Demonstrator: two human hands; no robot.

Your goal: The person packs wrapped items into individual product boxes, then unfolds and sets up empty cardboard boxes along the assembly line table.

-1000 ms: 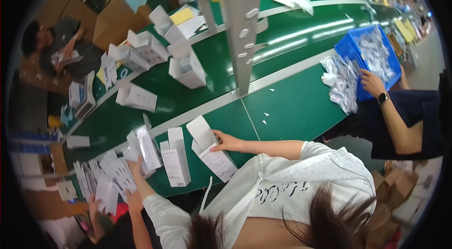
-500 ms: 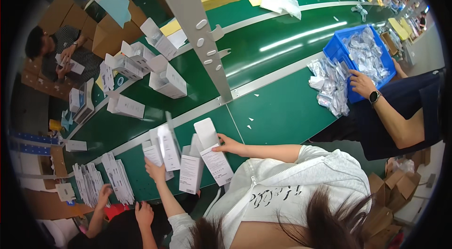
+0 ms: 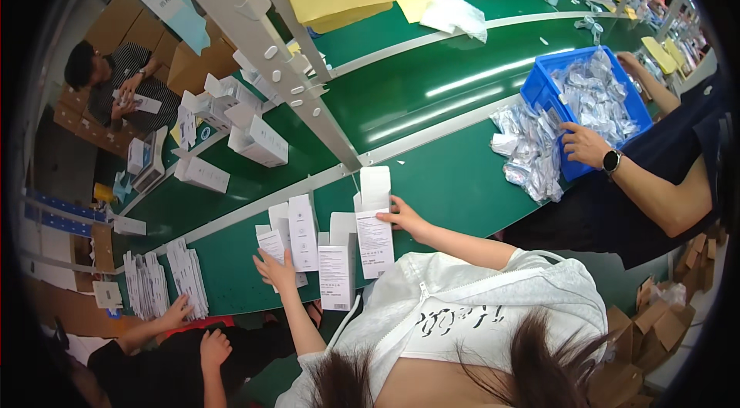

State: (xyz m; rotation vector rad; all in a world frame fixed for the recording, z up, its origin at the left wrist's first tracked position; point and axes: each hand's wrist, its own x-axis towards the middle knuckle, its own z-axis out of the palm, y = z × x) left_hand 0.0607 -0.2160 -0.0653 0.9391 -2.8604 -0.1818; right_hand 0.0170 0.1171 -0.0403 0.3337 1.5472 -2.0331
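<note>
Several white cartons with raised top flaps stand in a row in front of me. My right hand (image 3: 405,220) grips the rightmost carton (image 3: 375,244) by its right edge, thumb on the printed side. Beside it, a nearer carton (image 3: 335,273) stands untouched by either hand. At the row's left end, my left hand (image 3: 277,271) has its fingers spread against a small carton (image 3: 272,244). A taller carton (image 3: 303,234) stands right next to that one. The insides of the cartons are hidden.
Flat folded cartons (image 3: 186,281) lie to the left near a person's hand (image 3: 177,311). More open cartons (image 3: 258,139) stand across the metal rail. To the right, a person holds a blue bin (image 3: 551,96) of bagged parts, with a heap of bags (image 3: 528,153) beside it. A slotted metal post (image 3: 297,96) rises ahead.
The view has shifted a little. The carton in my right hand has moved right and stands straighter. My left hand's fingers have spread, and the blurred tall carton beside it now stands still.
</note>
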